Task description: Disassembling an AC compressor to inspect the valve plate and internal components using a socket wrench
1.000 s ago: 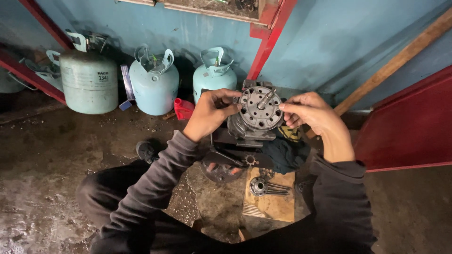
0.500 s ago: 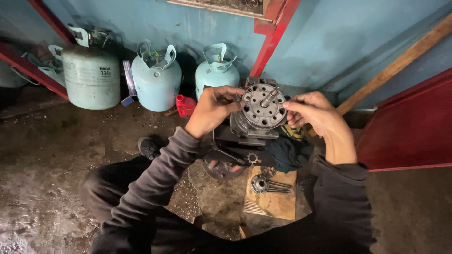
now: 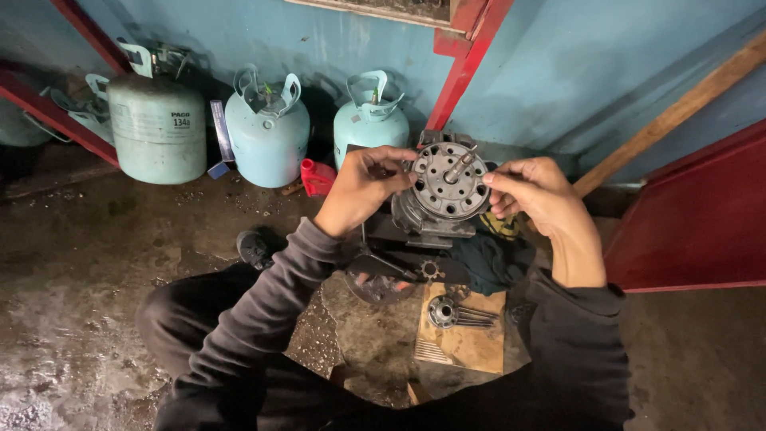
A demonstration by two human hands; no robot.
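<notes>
Gripping a grimy metal compressor body (image 3: 437, 209) from both sides, between the two hands. Left hand (image 3: 363, 187) curling closed around the left rim, fingers pressing the edge of the round perforated face plate (image 3: 447, 182). Right hand (image 3: 536, 195) closing partly on the right rim, fingertips touching the plate, palm staying off it. Central shaft (image 3: 460, 166) pointing up and slightly away, long axis tilting toward the wall beyond the hands. Both hands sitting about equally near. Below the hands, resting on a wooden board (image 3: 471, 345) on the floor: a small round metal part (image 3: 441, 311). Beyond the left hand, standing along the blue wall: three pale gas cylinders (image 3: 266, 134).
</notes>
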